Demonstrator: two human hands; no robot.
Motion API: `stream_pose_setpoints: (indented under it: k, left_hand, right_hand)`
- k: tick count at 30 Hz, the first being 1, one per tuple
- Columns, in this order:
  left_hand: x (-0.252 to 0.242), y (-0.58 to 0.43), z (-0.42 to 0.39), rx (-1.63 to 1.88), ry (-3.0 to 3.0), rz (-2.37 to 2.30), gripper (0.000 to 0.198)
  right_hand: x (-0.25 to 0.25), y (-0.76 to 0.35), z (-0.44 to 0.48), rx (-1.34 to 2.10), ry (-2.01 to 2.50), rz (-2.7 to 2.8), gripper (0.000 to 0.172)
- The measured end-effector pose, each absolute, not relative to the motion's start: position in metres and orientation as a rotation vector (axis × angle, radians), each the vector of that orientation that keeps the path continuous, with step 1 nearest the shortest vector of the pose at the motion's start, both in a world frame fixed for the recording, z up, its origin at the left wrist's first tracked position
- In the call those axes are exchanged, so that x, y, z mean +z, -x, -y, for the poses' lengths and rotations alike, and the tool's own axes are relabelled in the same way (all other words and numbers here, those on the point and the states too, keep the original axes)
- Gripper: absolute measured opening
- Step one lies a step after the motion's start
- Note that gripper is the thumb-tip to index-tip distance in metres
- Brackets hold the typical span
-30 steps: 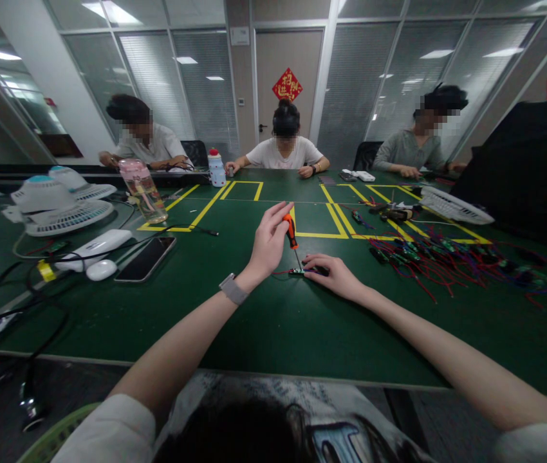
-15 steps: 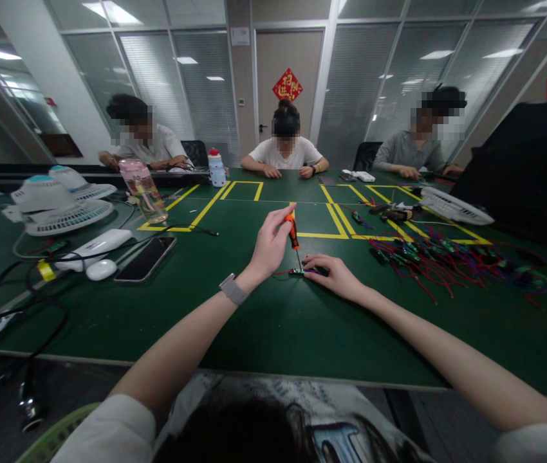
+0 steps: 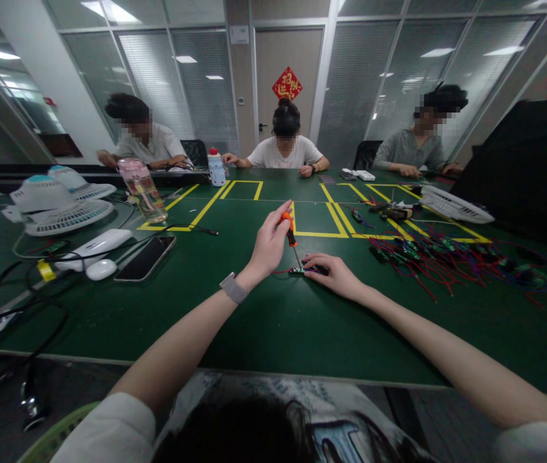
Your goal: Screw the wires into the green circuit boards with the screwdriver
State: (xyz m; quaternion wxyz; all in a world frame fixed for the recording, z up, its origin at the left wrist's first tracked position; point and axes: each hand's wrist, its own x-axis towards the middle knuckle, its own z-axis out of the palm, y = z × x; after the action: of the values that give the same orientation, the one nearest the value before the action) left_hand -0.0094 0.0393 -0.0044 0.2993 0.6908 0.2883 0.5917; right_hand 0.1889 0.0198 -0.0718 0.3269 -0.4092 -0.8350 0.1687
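Note:
My left hand (image 3: pixel 269 243) grips the orange-and-black handle of a screwdriver (image 3: pixel 293 240), index finger stretched over its top. The shaft slants down, and its tip meets a small circuit board (image 3: pixel 296 271) lying on the green table (image 3: pixel 264 321). From the right, my right hand (image 3: pixel 334 275) rests low on the table with its fingers closed on the board's right end, where a dark part and purple wire show. A red wire runs out from the board's left side. The exact contact of the tip is too small to make out.
Many wired circuit boards (image 3: pixel 413 251) lie heaped at the right. To the left are a phone (image 3: pixel 146 259), a white mouse (image 3: pixel 101 270), cables, a tilted bottle (image 3: pixel 142 191) and white fans (image 3: pixel 68 215). Three people sit across the table, marked with yellow tape (image 3: pixel 322 235).
The screwdriver's handle has tilted slightly to the left with my left hand. My right hand and the board stay put. Across the table, the middle person's hand has moved towards the blue-and-white bottle.

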Motion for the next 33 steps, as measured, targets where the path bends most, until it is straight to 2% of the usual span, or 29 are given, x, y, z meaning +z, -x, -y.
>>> stream_pose_setpoints:
  k: [3, 9, 16, 22, 28, 33]
  left_hand:
    - [-0.006, 0.008, -0.040, 1.564, -1.752, -0.736, 0.036]
    - [-0.001, 0.010, -0.033, 1.672, -1.922, -0.864, 0.023]
    - [0.003, 0.008, -0.028, 1.605, -1.884, -0.744, 0.032]
    - [0.002, 0.007, -0.025, 1.658, -1.932, -0.871, 0.018]
    - [0.002, 0.007, -0.026, 1.614, -1.904, -0.771, 0.030]
    - [0.000, 0.007, -0.025, 1.664, -1.992, -0.889, 0.019]
  right_hand:
    - [-0.072, -0.189, -0.019, 0.448, 1.078, 2.186, 0.016]
    - [-0.072, -0.189, -0.019, 0.444, 1.080, 2.183, 0.015]
    - [-0.070, -0.188, -0.019, 0.446, 1.081, 2.189, 0.015]
    - [-0.072, -0.189, -0.020, 0.456, 1.065, 2.174, 0.015]
    - [-0.071, -0.189, -0.019, 0.454, 1.074, 2.183, 0.016]
    - [-0.072, -0.189, -0.020, 0.441, 1.053, 2.176, 0.014]
